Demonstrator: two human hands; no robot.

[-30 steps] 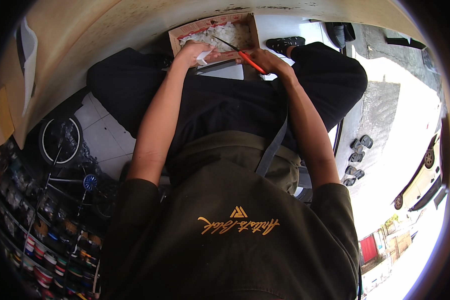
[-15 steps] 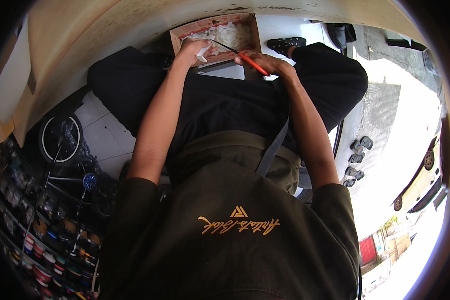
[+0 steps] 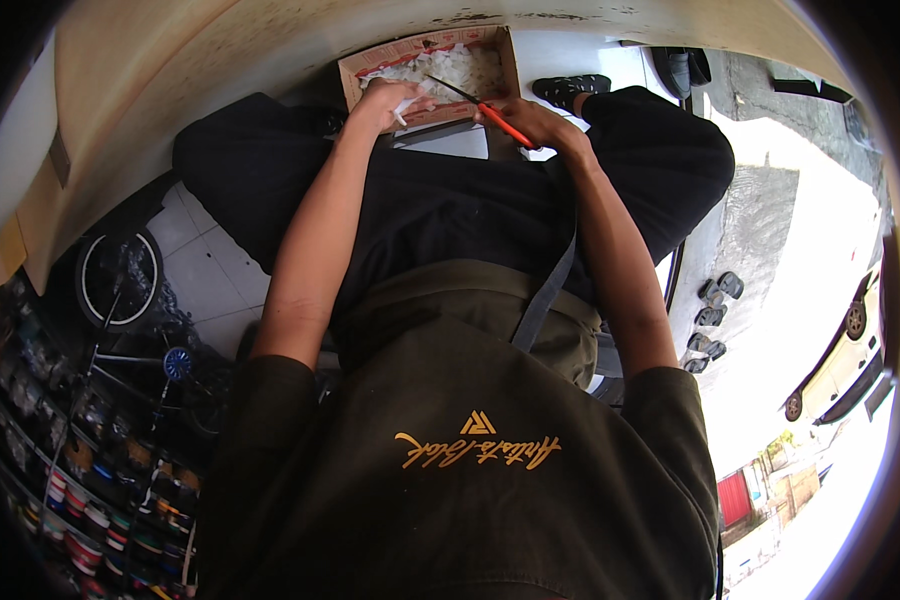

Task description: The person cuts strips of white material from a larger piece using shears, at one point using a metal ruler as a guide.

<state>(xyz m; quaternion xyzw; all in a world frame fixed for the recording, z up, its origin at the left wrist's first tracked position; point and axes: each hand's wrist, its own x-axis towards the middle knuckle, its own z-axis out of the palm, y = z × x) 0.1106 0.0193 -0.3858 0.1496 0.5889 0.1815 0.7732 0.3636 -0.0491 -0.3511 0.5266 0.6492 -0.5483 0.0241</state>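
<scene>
A cardboard box (image 3: 425,45) full of small white pieces (image 3: 465,68) sits beyond my lap. My left hand (image 3: 388,98) is over its near left side, closed around a thin white piece (image 3: 400,112) whose exact kind I cannot make out. In my right hand (image 3: 532,118), at the box's near right corner, is a pair of scissors (image 3: 510,126) with red-orange handles. Their dark blades point up and left over the white pieces, close to the left hand but apart from it.
A pale curved panel (image 3: 270,60) rises beyond the box. Black shoes (image 3: 682,70) and several sandals (image 3: 710,316) stand to the right. On the left are a bicycle wheel (image 3: 120,280) and shelves of coloured containers (image 3: 85,530).
The white piece by my left hand shows less than before, and the scissor blades no longer reach it. The right hand still holds the scissors in nearly the same place.
</scene>
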